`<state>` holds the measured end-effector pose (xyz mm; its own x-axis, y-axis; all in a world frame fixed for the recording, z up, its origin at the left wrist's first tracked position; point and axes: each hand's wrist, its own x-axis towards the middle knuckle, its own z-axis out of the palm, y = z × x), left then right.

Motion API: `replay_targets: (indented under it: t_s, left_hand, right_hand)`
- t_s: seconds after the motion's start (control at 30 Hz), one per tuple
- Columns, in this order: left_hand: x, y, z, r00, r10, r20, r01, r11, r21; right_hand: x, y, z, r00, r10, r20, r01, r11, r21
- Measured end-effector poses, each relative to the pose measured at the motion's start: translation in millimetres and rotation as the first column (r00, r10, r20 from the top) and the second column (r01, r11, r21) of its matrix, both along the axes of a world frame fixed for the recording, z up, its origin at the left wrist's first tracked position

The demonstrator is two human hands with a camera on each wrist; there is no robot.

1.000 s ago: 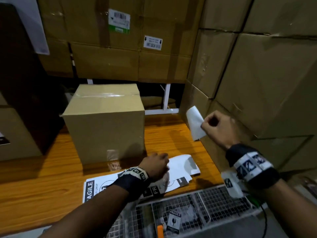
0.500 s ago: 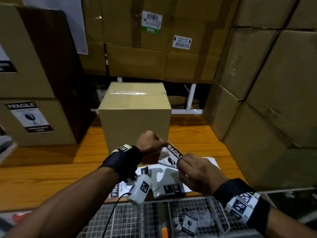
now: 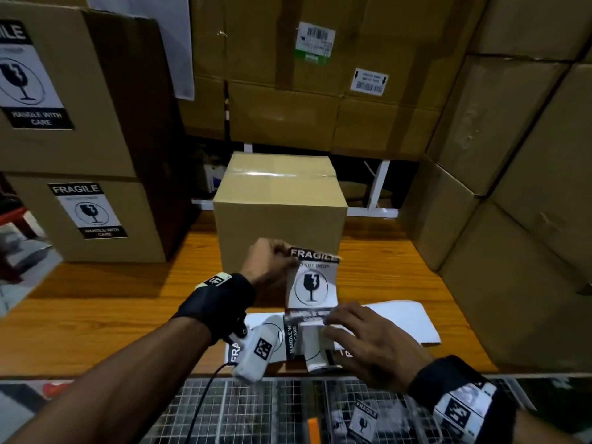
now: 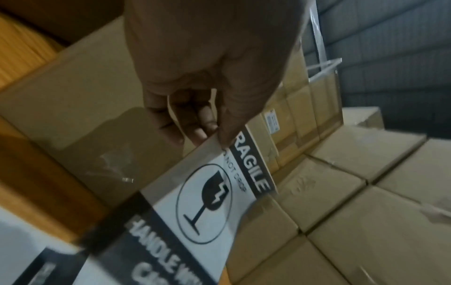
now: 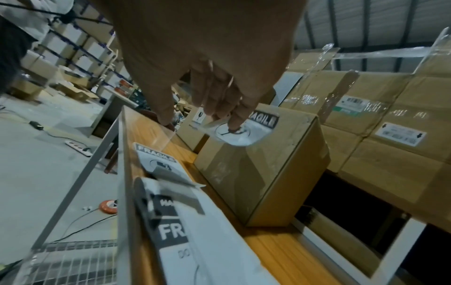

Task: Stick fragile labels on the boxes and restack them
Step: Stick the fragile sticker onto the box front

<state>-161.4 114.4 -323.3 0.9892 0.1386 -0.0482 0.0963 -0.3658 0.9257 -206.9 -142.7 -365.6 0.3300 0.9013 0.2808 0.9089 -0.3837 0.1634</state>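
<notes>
Black-and-white fragile label point(image 3: 312, 285) upright before plain taped cardboard box point(image 3: 279, 205) on wooden table point(image 3: 96, 299).

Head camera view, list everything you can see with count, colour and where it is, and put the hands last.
held label: one, black and white, in front of the plain box, between both hands
plain box: one, tan, taped top, centre of the table, no label on its near face
labelled boxes: two, tan, stacked at left, each with a fragile label
box wall: many, tan, behind and at right
table: one, orange wood
loose labels: several, black and white, on the table's near edge
wire basket: one, grey, below the table edge, labels inside
left hand: pinches the held label's top corner
right hand: pinches its bottom edge
</notes>
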Motion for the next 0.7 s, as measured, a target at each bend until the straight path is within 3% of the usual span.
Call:
replay_targets:
  t_s: [0.1, 0.17, 0.23, 0.3, 0.5, 0.7]
  left_hand:
    - [-4, 16, 12, 0.994, -0.052, 0.093, 0.050, 0.998, 0.023]
    - [-9, 25, 14, 0.988, -0.106, 0.116, 0.098, 0.992, 0.075]
    - [-12, 32, 13, 0.985, -0.100, 0.140, 0.086, 0.991, 0.104]
    - [-13, 38, 11, 0.985, -0.071, 0.159, 0.056, 0.993, 0.101]
    - [-16, 49, 6, 0.978, -0.020, 0.205, 0.006, 0.998, 0.067]
    - [-17, 74, 0, 0.954, 0.053, 0.296, -0.036, 0.997, -0.062]
  right_hand:
    - [0, 0, -3, 0.998, -0.045, -0.035, 0.049, 0.992, 0.118]
    - [13, 10, 8, 0.991, -0.123, -0.059, 0.136, 0.933, 0.334]
    - [33, 26, 25, 0.972, -0.227, -0.063, 0.232, 0.875, 0.424]
    - [50, 45, 38, 0.959, -0.276, -0.065, 0.278, 0.870, 0.407]
    - [77, 89, 48, 0.977, -0.210, -0.024, 0.198, 0.866, 0.459]
    - [90, 103, 56, 0.979, -0.202, -0.031, 0.194, 0.869, 0.455]
